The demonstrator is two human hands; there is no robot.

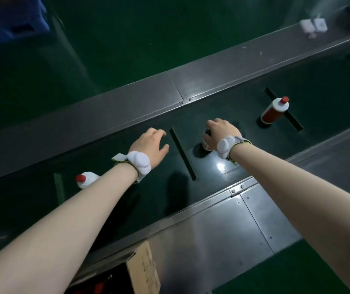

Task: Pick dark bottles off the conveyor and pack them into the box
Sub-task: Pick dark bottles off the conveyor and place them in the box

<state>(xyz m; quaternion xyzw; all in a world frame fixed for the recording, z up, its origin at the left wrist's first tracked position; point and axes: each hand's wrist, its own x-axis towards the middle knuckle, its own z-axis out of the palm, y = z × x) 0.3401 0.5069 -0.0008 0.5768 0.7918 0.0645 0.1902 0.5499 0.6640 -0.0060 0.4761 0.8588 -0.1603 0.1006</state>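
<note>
My right hand [220, 132] is closed over the top of a dark bottle [205, 143] standing on the green conveyor belt [318, 85]; my fingers hide most of the bottle. My left hand [150, 145] hovers over the belt to its left, fingers apart, holding nothing. A white bottle with a red cap and red label [274, 111] stands farther right on the belt. Another white bottle with a red cap [86, 179] stands at the left, partly hidden behind my left forearm. The cardboard box [144, 270] sits below the near rail, its flap raised.
Black cleats [182, 153] cross the belt between the bottles. Steel side rails [148, 98] run along both edges of the conveyor. Two small white items [313, 26] lie on the far rail at the top right. A blue crate [11, 20] stands on the green floor at the far left.
</note>
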